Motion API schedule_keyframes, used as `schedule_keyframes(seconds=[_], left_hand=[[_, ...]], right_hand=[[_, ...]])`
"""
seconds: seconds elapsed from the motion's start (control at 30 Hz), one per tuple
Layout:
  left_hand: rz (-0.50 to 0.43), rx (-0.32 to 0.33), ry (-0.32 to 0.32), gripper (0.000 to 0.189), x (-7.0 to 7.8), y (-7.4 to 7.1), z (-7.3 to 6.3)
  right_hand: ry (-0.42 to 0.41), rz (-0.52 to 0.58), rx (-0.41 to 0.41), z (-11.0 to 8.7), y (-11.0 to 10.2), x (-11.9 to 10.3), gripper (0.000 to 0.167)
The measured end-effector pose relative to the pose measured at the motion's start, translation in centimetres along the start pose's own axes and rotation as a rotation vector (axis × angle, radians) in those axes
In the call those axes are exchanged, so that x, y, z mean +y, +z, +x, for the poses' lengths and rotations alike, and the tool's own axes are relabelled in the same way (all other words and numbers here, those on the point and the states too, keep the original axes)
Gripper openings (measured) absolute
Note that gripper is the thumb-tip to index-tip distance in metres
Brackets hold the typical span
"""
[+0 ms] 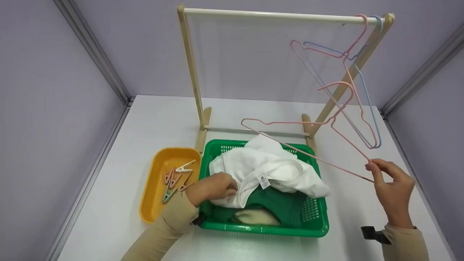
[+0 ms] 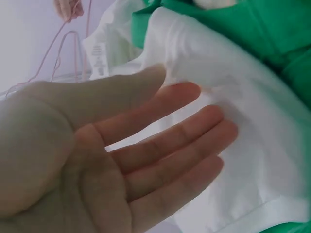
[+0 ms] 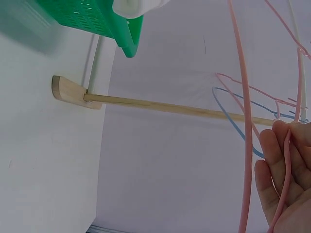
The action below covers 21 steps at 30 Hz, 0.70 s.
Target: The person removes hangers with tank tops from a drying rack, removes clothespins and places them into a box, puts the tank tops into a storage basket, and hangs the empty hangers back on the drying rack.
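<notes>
A white garment [image 1: 268,163] with a small label lies heaped in a green basket [image 1: 264,229]. My left hand [image 1: 217,186] is at the garment's left side. In the left wrist view, its loosely bent fingers [image 2: 180,155] are right by the white cloth, and I see no fold clearly gripped between them. A pink clothes hanger [image 1: 290,122] is held up at the right, its hook pointing away and its far end above the basket. With thumb and fingertips, my right hand [image 1: 395,188] pinches its near corner. Under the white garment lie green cloth [image 1: 281,204] and a cream piece [image 1: 257,216].
Behind the basket stands a wooden rack with a white bar [image 1: 268,14]. A second pink hanger [image 1: 357,87] and a blue hanger [image 1: 368,94] hang at its right end. Left of the basket, a yellow tray [image 1: 146,203] holds several clothespins [image 1: 174,181]. Walls border the table.
</notes>
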<state>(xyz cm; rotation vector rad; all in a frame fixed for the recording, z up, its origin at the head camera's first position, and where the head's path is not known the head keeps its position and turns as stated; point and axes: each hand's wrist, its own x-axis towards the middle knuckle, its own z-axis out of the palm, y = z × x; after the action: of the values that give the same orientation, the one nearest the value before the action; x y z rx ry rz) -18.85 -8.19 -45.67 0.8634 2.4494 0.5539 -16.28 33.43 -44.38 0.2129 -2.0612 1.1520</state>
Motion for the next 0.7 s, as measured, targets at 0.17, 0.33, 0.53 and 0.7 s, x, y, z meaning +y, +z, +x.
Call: schedule_keyframes(seconds=[0.17, 0.33, 0.53, 0.7], left_hand=[[-0.020, 0.259, 0.054, 0.020, 0.0, -0.9, 0.6], [0.008, 0.509, 0.102, 0.017, 0.4, -1.1, 2.0], [0.096, 0.594, 0.112, 0.026, 0.6, -1.5, 4.4], [0.076, 0.433, 0.026, 0.043, 0.6, -2.0, 6.5]], right_hand=[[0.003, 0.000, 0.014, -0.1, 0.1, -0.1, 0.007], [0.003, 0.029, 0.024, -0.2, 0.5, -0.1, 0.011], [0.009, 0.040, 0.021, -0.3, 0.7, -0.1, 0.011], [0.012, 0.010, 0.013, 0.0, 0.7, -0.6, 0.008]])
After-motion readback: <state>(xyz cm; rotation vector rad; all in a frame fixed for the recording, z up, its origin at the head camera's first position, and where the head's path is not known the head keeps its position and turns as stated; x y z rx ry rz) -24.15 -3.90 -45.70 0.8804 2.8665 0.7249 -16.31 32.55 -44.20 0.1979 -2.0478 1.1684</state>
